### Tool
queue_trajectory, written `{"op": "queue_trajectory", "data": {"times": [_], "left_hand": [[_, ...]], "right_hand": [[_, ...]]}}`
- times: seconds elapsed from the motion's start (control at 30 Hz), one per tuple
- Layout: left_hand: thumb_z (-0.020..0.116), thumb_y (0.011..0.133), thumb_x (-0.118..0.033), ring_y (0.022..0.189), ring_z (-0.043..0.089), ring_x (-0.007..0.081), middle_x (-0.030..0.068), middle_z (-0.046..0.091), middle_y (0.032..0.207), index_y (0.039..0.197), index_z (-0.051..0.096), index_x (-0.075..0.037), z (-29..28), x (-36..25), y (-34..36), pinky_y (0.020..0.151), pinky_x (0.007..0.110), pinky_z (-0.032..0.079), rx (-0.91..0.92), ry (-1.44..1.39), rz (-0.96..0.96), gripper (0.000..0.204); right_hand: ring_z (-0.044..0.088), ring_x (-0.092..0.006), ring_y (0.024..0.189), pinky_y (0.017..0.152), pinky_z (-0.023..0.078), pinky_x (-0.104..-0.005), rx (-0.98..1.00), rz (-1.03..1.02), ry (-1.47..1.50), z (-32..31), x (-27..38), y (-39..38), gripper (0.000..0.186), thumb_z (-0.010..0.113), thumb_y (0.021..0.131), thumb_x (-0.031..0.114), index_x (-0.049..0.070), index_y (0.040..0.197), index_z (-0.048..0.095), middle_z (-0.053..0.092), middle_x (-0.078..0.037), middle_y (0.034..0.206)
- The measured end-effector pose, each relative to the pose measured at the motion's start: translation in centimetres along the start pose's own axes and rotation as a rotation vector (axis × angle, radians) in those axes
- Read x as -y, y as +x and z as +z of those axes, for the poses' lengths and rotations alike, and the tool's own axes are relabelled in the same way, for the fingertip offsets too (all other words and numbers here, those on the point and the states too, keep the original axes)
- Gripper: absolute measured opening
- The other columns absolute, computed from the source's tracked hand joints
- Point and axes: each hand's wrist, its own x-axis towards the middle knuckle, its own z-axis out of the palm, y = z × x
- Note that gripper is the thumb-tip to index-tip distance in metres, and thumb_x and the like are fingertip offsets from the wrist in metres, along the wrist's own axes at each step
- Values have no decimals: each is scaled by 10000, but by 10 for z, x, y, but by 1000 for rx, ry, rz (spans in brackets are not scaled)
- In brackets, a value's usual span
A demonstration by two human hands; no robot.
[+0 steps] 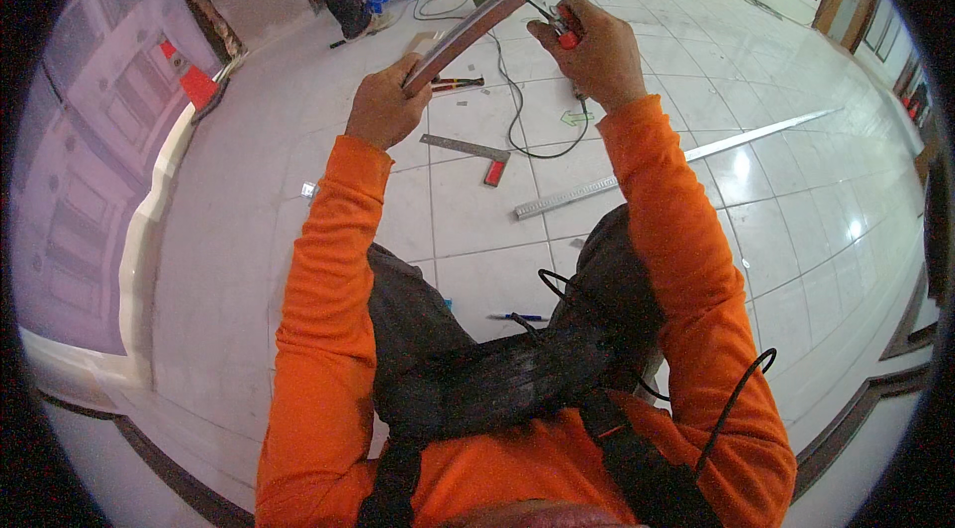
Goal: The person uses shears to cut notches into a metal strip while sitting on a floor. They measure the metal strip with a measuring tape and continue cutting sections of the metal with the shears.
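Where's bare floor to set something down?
Mostly bare floor: left of the left sleeve, toward the traffic cone; right of the right sleeve, below the long metal strip. Crowded: between and beyond the sleeves: try square, red-and-yellow-handled tool, looping cable.

I see bare floor [468, 219] where the left hand [388, 102] could pass, nearside of the red-handled square [466, 147]; rightward, the long metal ruler [761, 133] and looping cable [549, 158] obstruct.

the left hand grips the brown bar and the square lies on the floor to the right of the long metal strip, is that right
Not quite: the head view shows the square on the floor to the left of the long metal strip. The left hand does grip the brown bar.
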Motion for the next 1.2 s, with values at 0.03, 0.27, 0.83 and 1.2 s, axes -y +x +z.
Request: {"op": "queue_trajectory", "data": {"times": [0.03, 0.27, 0.83, 1.2], "left_hand": [[591, 825, -125, 800, 633, 382, 179, 644, 854, 963, 595, -69, 0, 2, 1, 706, 421, 499, -19, 15, 22, 149], [632, 841, -219, 820, 637, 392, 180, 650, 865, 1017, 599, -76, -8, 6, 2, 713, 437, 503, 31, 13, 19, 229], [710, 812, -325, 983, 564, 321, 110, 607, 1016, 1137, 550, -95, 4, 17, 5, 847, 436, 447, -225, 110, 82, 429], [731, 772, -163, 958, 556, 316, 124, 574, 1010, 1080, 519, -75, 12, 27, 9, 846, 408, 449, -349, -15, 235, 384]], "right_hand": [[563, -278, 556, 556, 471, -345, 32, 8, -51, -2, 0, 1, 372, 760, 790, 356, 29, 828, 586, 584, -117, 637], [604, -304, 621, 600, 491, -362, 43, 142, 4, 7, -9, -3, 380, 734, 814, 378, 25, 857, 600, 626, -142, 699], [651, -302, 744, 710, 501, -381, 77, 238, 72, 10, 12, -3, 241, 661, 853, 234, 23, 952, 600, 656, -152, 783], [630, -355, 860, 759, 503, -375, -123, 50, 171, 24, 27, -17, 257, 665, 812, 127, 41, 1036, 572, 625, -176, 966]]}}
